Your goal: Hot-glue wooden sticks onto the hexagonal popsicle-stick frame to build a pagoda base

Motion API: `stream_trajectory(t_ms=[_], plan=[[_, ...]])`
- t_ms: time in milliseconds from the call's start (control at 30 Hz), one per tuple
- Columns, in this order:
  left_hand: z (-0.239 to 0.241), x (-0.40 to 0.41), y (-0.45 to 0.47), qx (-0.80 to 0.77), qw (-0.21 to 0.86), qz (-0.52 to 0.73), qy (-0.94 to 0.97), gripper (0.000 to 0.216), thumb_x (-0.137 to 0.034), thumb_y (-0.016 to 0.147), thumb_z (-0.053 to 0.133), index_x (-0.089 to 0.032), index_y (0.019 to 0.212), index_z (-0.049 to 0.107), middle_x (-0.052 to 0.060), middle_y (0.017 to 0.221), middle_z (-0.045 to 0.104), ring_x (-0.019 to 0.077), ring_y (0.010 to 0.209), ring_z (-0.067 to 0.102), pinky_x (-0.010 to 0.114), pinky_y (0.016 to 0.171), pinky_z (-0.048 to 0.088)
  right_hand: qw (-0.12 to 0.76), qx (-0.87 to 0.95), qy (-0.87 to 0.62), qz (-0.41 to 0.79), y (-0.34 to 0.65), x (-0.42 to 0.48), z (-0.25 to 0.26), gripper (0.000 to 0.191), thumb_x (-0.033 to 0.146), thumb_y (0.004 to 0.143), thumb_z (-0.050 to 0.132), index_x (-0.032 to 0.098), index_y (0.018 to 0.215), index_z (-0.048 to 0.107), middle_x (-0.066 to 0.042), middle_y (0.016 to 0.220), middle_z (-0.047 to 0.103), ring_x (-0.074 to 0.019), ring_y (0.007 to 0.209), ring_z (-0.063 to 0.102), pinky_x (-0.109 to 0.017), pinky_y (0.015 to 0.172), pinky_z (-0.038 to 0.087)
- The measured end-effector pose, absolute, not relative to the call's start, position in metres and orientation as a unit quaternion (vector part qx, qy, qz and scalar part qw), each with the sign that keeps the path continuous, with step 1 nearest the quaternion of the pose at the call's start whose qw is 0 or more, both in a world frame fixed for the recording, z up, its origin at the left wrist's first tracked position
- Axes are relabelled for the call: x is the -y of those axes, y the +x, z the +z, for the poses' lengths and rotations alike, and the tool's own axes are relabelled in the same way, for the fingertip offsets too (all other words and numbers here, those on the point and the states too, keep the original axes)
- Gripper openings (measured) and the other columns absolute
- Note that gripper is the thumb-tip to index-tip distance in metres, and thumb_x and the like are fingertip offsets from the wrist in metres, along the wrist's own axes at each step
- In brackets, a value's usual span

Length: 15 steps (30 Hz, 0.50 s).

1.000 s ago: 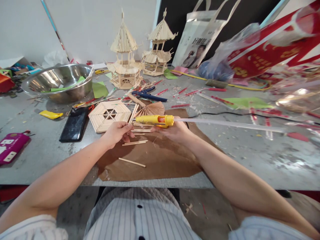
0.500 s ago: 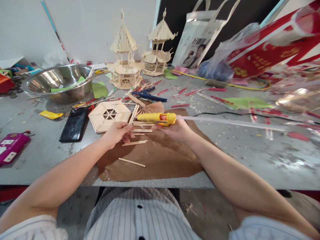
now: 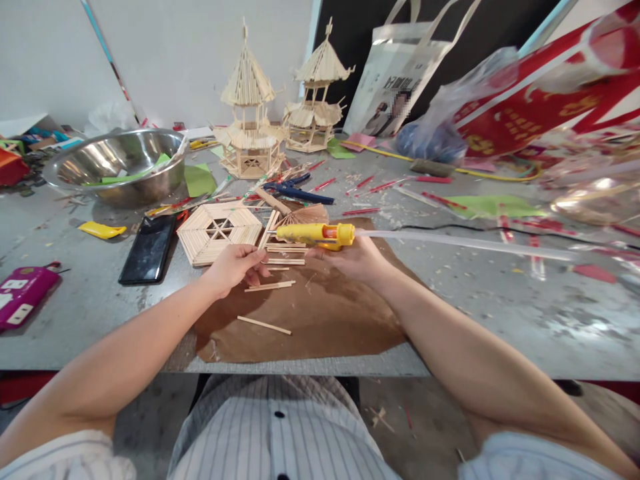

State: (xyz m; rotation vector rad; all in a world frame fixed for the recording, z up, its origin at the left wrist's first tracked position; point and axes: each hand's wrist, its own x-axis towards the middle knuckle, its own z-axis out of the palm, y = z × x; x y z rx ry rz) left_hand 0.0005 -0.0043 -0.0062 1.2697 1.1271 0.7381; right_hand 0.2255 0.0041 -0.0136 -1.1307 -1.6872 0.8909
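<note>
Above irregular brown sheet, right hand clasps tubular yellow glue gun; left hand, grip state unclear.

At mid-frame, the yellow plastic glue gun is in the right hand over the far part of the flat brown sheet, with the pale hexagonal wooden-stick panel to the left and the black rectangular phone farther left. Behind them, the round silver metal bowl sits upper left, and two pale tiered wooden-stick pagodas stand side by side at upper centre.
</note>
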Motion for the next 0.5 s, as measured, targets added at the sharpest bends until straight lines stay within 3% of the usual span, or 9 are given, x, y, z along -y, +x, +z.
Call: stream_trajectory(t_ms=[233,500], plan=[[-0.006,0.005,0.001,-0.489,0.603,0.317,0.544,0.029,-0.039,0.073,0.062,-0.011,0.073,0.055,0.001,0.056,0.063,0.0076,0.038,0.052,0.018,0.039,0.04,0.438,0.699,-0.463,0.323,0.23,-0.008,-0.015,0.033,0.041,0.057,0.071,0.018,0.08,0.066,-0.005,0.083,0.07,-0.0239,0.08,0.066,-0.037,0.077,0.053],[-0.005,0.005,0.001,-0.488,0.605,0.315,0.545,0.028,-0.038,0.073,0.061,-0.011,0.073,0.054,0.002,0.057,0.063,0.0076,0.038,0.053,0.018,0.04,0.04,0.446,0.687,-0.481,0.313,0.233,-0.014,-0.022,0.04,0.047,0.054,0.072,0.018,0.081,0.065,-0.005,0.082,0.07,-0.0246,0.08,0.066,-0.037,0.076,0.053]])
